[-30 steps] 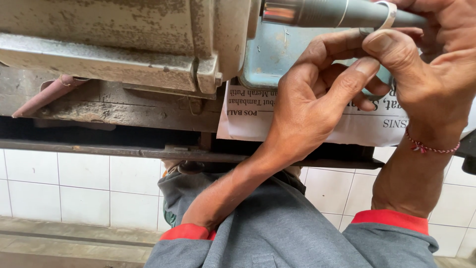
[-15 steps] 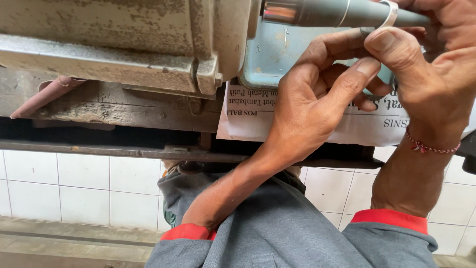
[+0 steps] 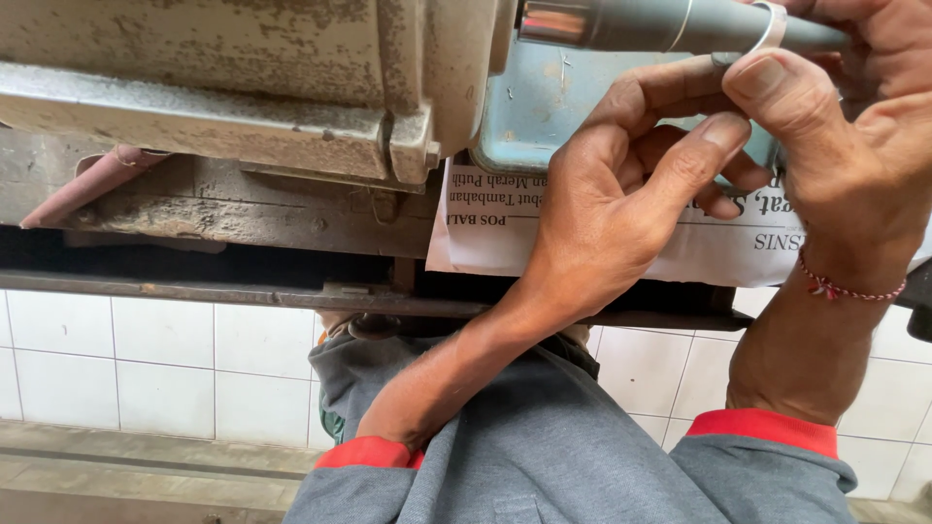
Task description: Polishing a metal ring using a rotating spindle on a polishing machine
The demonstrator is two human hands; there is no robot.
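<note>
At the top of the view, from about 12 to 2 o'clock, a grey metal rod (image 3: 641,24) runs sideways out of a worn, cream-painted machine housing (image 3: 243,68). Its near end shines where it enters the housing. A thin silver ring (image 3: 767,27) sits around the rod toward its right end.

The right hand (image 3: 845,165) comes in from 4 o'clock and closes on that ring, thumb pressed against the ring's lower edge and the other fingers wrapped over the rod behind it, mostly out of sight. A red beaded bracelet (image 3: 849,288) circles the wrist.

The left hand (image 3: 621,204) rises from 6 o'clock, just beside the right one at its 9 o'clock. Its fingers are curled, with the fingertips reaching up under the rod close to the ring; whether they actually pinch anything I cannot tell, since the right thumb covers the spot.

Behind both hands, a blue-green metal plate (image 3: 544,107) sits under the rod, and a sheet of printed newspaper (image 3: 485,233) hangs below it. At 9 o'clock a rusty steel frame (image 3: 223,209) carries a dull pink tube (image 3: 87,184) lying at a slant. White wall tiles (image 3: 126,359) fill the lower left. Grey sleeves with red cuffs (image 3: 369,453) occupy the bottom edge.
</note>
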